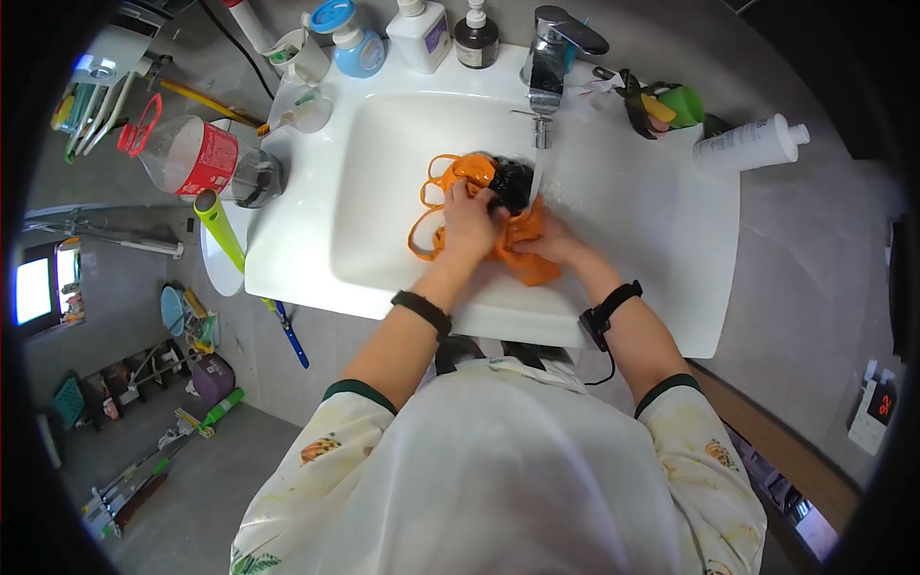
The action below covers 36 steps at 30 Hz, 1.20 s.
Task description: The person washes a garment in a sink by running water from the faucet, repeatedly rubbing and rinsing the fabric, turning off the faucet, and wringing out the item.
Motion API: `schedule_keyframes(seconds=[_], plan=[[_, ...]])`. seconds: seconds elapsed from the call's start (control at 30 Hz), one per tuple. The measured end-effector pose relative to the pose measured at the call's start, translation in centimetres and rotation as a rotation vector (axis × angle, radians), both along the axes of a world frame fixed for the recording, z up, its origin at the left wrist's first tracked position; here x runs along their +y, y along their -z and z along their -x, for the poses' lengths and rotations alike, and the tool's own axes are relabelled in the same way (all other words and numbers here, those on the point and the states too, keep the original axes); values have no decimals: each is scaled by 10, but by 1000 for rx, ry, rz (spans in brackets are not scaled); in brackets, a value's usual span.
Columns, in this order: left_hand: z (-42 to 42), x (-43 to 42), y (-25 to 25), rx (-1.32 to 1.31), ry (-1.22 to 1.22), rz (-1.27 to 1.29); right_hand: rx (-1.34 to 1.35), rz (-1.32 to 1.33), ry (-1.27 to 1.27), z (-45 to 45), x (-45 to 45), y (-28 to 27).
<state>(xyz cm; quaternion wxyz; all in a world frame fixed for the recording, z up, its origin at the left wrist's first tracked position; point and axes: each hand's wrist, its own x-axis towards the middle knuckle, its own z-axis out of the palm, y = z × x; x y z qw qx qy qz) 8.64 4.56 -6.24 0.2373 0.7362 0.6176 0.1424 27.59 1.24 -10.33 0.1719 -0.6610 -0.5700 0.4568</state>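
An orange cloth item with thin straps [530, 264] lies bunched in the white sink [383, 278], beside a wet black item [515, 182]. My left hand [470, 222] is closed on the orange cloth near the black part. On the other side, my right hand [551, 240] grips the orange cloth with its fingers in the folds. Water runs from the chrome faucet [544, 96] just beyond my hands. Whether the black and orange parts are joined is unclear.
Behind the sink stand a blue pump bottle [359, 53], a white bottle [419, 36] and a dark bottle [476, 40]. A large plastic bottle with a red label [206, 158] is at the left. A green cup [681, 106] and a white bottle [752, 146] lie at the right.
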Motion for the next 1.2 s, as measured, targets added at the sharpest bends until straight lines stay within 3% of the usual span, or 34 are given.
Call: schedule_keyframes(seconds=[0.03,0.1,0.13,0.17,0.2,0.23,0.33,0.4,0.43,0.5,0.53,0.57,0.63,0.67,0.7,0.73,0.77,0.83,0.87,0.93,1.0,1.03,1.1,1.13,1.17,1.2], plan=[[5,15,11,-107,12,42,131,102,-73,-1,0,0],[24,33,16,-407,-191,-59,74,67,-23,-9,0,-20],[46,52,5,-571,-309,414,-15,26,82,-18,1,-34],[55,50,-9,-1075,-622,536,-102,-14,186,-28,0,-49],[75,56,-9,-1182,-784,591,16,-49,304,-40,-3,-64],[93,63,8,-1511,-876,691,133,-84,423,-50,-5,-80],[100,58,-17,-1421,-737,570,139,-268,389,-61,-6,-119],[98,61,-58,-896,-509,175,46,-324,405,-67,-2,-134],[100,63,-68,-899,-514,172,-39,-381,416,-68,1,-138],[114,74,-81,-394,-481,-55,-185,-381,325,-80,5,-133],[130,81,-70,-292,-499,127,-333,-377,244,-88,7,-127],[134,77,-52,-290,-501,121,-328,-382,243,-96,8,-113],[137,58,-34,191,-464,-96,-283,-133,353,-110,12,-69],[121,47,-42,-16,-607,-30,-162,-31,416,-109,14,-48],[107,33,-42,-36,-615,-76,-50,71,488,-108,15,-27],[95,23,-41,-255,-564,28,-89,54,560,-91,15,-7],[83,17,-32,-645,-539,417,-122,29,543,-72,21,17],[39,-8,-36,-1004,-674,1173,-184,-25,421,-27,36,56],[9,-16,-35,-1041,-999,1324,-286,-5,450,14,41,24],[-8,-18,-25,-1186,-1017,1292,213,300,529,46,51,30],[-5,-12,-5,-1334,-1033,1255,524,148,401,65,35,32],[4,0,15,-1555,-930,1227,522,148,396,75,21,14],[18,10,43,-1986,-710,1129,2,-491,103,92,-17,-53],[19,5,38,-2106,-401,1334,7,-479,98,98,-30,-73],[19,0,44,-2103,-409,1338,-56,-571,83,101,-39,-90],[15,-5,55,-2187,-246,1291,-124,-667,73,100,-41,-97]])
